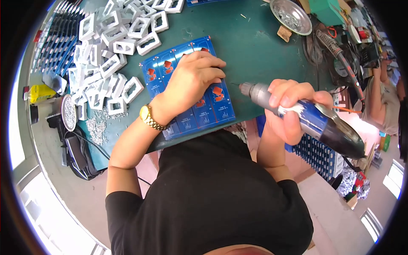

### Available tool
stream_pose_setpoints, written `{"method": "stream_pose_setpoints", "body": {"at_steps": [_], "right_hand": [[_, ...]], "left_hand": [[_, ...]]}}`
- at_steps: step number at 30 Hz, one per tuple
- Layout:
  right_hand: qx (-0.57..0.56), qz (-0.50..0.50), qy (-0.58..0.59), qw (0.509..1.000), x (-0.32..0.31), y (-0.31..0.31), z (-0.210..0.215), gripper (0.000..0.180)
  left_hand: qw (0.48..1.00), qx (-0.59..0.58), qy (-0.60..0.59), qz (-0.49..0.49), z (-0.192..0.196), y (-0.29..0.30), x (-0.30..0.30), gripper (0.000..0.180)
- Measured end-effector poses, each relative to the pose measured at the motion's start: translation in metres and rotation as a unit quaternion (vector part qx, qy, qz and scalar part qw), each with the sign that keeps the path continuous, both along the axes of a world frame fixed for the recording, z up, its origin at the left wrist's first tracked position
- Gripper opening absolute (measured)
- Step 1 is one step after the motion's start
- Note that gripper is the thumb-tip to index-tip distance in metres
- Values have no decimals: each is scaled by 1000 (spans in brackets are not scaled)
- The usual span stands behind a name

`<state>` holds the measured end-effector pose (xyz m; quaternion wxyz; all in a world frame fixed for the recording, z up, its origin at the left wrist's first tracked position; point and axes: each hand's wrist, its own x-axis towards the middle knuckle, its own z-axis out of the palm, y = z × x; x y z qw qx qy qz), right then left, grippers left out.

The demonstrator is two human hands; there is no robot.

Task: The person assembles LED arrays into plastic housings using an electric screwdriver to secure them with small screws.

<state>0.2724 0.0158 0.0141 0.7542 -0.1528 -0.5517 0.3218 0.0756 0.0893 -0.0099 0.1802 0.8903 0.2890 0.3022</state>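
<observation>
A blue printed panel [187,121], shaped like a sheet of joined circuit boards with orange patches, lies at the table's near edge. Over its middle is my left hand [193,76], fingers bent and close together; their tips and thumb are partly hidden, so anything pinched there cannot be made out. My right hand [289,104] is wrapped round a blue, grey and black electric screwdriver [308,119]. Its thin bit points left, just beyond the panel's right edge and apart from it. A gold watch [148,117] circles my left wrist.
Many white rectangular frames [112,63] are heaped at the left, beside loose small screws [97,129] and a dish of screws [69,112]. At the far right stand a metal bowl [291,17] and a soldering iron [335,49]. Blue racks [314,155] sit below right.
</observation>
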Motion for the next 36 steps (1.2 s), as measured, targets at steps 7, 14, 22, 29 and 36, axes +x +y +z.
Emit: {"method": "stream_pose_setpoints", "body": {"at_steps": [7,14,22,29,36], "right_hand": [[-14,24,1,1000,-5,5,10,55],[-50,-42,48,997,-12,14,11,53],[-45,34,45,997,-9,19,8,55],[-67,41,-1,997,-14,18,17,50],[-40,50,-34,997,-16,13,17,47]], "left_hand": [[999,-30,-15,4,-2,4,0,13],[998,-46,-41,-4,-1,6,2,9],[999,-45,-29,-1,-3,4,2,8],[999,-30,-17,2,-2,2,0,10],[998,-41,-43,-5,-6,2,-1,10]]}}
